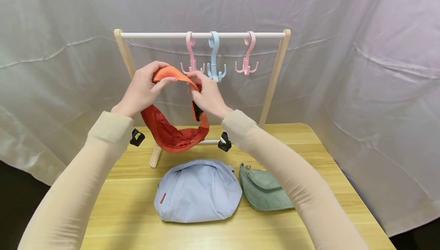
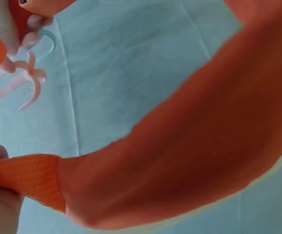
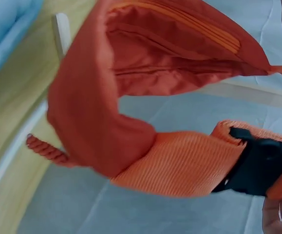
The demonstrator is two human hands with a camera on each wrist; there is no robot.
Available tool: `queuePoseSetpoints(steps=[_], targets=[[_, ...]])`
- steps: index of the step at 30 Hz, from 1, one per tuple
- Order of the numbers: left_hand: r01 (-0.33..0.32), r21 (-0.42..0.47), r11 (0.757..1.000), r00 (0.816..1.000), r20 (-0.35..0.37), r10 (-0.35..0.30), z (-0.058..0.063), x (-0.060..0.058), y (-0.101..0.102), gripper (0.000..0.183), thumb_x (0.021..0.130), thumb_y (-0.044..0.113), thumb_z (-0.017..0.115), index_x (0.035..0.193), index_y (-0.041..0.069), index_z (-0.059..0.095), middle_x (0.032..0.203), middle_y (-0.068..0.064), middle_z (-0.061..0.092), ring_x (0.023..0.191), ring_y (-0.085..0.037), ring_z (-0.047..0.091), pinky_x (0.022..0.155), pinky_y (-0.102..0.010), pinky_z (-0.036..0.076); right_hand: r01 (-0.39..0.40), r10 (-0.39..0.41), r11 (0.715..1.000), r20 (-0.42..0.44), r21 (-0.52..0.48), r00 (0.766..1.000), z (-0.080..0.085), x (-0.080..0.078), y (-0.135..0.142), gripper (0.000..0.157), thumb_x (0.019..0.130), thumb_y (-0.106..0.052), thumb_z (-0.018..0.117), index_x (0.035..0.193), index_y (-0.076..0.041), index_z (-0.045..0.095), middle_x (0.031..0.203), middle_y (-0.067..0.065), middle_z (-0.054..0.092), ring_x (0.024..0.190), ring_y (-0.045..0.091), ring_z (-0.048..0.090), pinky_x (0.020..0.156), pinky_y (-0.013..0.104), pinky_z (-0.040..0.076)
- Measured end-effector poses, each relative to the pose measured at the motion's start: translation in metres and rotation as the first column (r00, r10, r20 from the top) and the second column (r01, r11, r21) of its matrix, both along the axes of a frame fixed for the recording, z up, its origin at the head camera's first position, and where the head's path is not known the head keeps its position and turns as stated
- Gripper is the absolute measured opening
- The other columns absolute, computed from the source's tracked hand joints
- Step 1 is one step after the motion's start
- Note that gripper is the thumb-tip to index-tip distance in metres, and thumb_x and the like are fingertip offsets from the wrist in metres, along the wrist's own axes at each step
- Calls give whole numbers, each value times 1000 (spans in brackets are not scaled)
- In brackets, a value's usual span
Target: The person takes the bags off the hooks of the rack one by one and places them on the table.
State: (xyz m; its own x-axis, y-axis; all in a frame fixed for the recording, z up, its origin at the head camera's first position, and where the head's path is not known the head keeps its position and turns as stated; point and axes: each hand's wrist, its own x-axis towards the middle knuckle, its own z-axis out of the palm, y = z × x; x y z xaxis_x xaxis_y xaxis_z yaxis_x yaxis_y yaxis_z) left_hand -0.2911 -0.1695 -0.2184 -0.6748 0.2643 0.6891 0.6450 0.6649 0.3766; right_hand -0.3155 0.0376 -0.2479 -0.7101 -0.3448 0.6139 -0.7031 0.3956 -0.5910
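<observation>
A red-orange waist bag [image 1: 172, 135] hangs in a loop below both hands, its body sagging above the tabletop. My left hand [image 1: 141, 87] grips the orange strap [image 1: 172, 73] at the upper left, thumb underneath it. At the strap's other end my right hand [image 1: 207, 95] pinches it, close in front of the hooks. A black buckle [image 3: 257, 165] sits on the strap beside the right hand in the right wrist view. There the bag's orange zipper [image 3: 189, 24] shows too. Just behind the hands are a pink hook [image 1: 191, 51] and a blue hook [image 1: 214, 51].
The hooks hang from a white rail [image 1: 154, 35] on a wooden-legged rack [image 1: 275, 78], with another pink hook [image 1: 249, 53] farther right. On the wooden table [image 1: 113, 204] lie a light blue bag [image 1: 199, 192] and a green bag [image 1: 264, 190], partly behind the right sleeve.
</observation>
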Motion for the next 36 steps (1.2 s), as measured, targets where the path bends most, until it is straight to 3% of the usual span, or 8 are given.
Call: queuePoseSetpoints(steps=[7,14,19,26,30,36], targets=[[-18,-50,999,999,-33,16,-7,4,0,43,91,24,73,126,3,61,105,-14,63,87,-23,50,77,-28,38,-83,85,996,101,-23,991,-29,6,1,29,98,-11,60,127,-11,57,97,11,73,84,18,72,79,26,57],[-32,-33,999,997,-70,30,-12,5,-2,41,91,23,73,125,2,61,102,-15,63,85,-22,49,75,-30,36,-174,185,982,188,-69,965,-49,9,1,42,98,-20,66,136,-14,52,108,11,71,96,22,73,91,32,59],[-41,-29,999,996,-75,39,-15,6,-4,40,91,21,73,125,3,61,103,-15,63,84,-23,49,75,-32,36,-196,205,979,242,-63,948,-67,10,3,52,95,-22,71,140,-16,47,117,9,68,108,21,69,100,35,55],[-44,36,998,991,-124,48,-11,9,-2,39,92,23,73,122,2,62,102,-16,61,84,-23,48,76,-30,35,-177,147,981,284,83,947,-90,10,7,71,87,-36,78,146,-22,40,131,5,64,120,18,62,99,37,52],[-46,85,995,990,-130,57,-9,11,-2,39,93,24,72,123,2,62,101,-17,60,84,-22,47,75,-27,34,-196,152,973,308,120,939,-101,10,6,75,85,-40,80,146,-24,40,127,1,65,107,13,64,92,32,52],[-43,129,991,991,-124,59,-10,14,0,40,94,25,71,125,2,61,101,-17,60,83,-20,46,73,-24,33,-214,171,973,345,91,923,-110,11,0,64,83,-37,83,133,-20,46,101,5,67,83,10,63,78,25,52]])
